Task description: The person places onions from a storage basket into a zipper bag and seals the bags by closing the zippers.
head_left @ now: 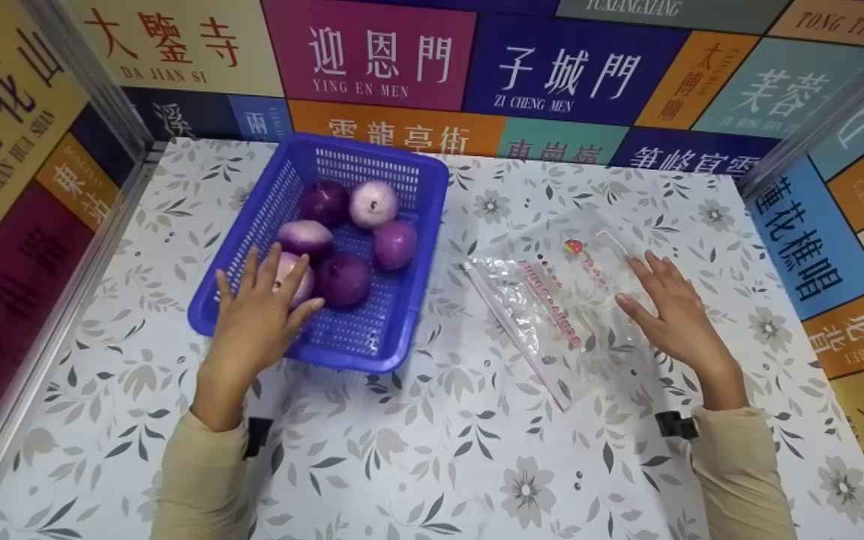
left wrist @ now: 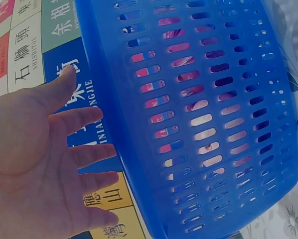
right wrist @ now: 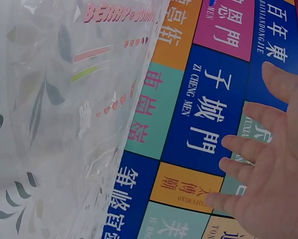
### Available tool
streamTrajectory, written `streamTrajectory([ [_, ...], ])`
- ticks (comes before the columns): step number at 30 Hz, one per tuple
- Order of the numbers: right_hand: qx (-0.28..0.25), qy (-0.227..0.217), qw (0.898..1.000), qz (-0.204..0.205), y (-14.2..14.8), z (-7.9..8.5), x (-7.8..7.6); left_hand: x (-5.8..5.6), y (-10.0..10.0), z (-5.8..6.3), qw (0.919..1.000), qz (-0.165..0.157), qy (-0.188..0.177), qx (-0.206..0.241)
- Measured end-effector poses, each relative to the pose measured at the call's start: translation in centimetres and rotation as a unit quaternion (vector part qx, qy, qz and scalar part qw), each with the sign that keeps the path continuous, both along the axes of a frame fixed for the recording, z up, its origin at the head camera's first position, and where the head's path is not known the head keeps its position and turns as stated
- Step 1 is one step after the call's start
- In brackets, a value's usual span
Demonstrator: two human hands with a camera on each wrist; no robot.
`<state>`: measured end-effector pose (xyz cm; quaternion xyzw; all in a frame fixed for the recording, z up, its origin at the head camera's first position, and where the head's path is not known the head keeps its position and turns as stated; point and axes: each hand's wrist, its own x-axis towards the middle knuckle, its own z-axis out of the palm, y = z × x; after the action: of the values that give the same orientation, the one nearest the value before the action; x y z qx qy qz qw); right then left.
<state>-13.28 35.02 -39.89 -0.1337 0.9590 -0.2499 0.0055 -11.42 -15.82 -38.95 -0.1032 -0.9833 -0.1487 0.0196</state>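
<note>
A blue plastic basket (head_left: 411,300) holds several purple onions (head_left: 343,279). Over its near left corner is my left hand (head_left: 256,319), fingers spread and holding nothing. From the head view the fingers partly cover one onion. In the left wrist view the hand (left wrist: 34,169) appears above the basket's rim, beside the slotted wall (left wrist: 189,124). On the right lies a flat clear plastic bag (head_left: 511,300) with red print and a strip along one edge. My right hand (head_left: 676,319) hovers by the bag's right side, its fingers extended. The right wrist view shows that hand (right wrist: 273,164) apart from the bag (right wrist: 109,99).
The basket and bag lie side by side on a table (head_left: 432,465) with a white floral covering. Panels of colourful printed signs (head_left: 379,60) stand along the back and both sides. A dark wrist strap (head_left: 256,436) shows at my left sleeve.
</note>
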Motion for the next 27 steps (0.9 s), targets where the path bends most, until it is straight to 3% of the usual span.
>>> streamTrajectory([
  [5,-0.058,-0.042,0.997,0.018,-0.3,-0.3,-0.4,0.0,0.0,0.1,0.9999,-0.003,0.015,0.004],
  [10,-0.123,-0.087,0.988,0.035,-1.6,-0.7,-0.7,0.0,0.2,0.0,0.9996,-0.007,0.025,0.008],
  [21,-0.254,-0.184,0.944,0.103,-6.2,-2.6,-2.5,-0.2,0.5,-0.2,0.9996,-0.013,0.026,0.005],
  [23,-0.269,-0.202,0.936,0.103,-6.9,-3.2,-2.9,-0.2,0.5,-0.2,0.9995,-0.014,0.027,0.005],
  [27,-0.275,-0.225,0.931,0.084,-8.1,-4.1,-3.7,-0.2,0.6,-0.3,0.9994,-0.017,0.028,0.005],
])
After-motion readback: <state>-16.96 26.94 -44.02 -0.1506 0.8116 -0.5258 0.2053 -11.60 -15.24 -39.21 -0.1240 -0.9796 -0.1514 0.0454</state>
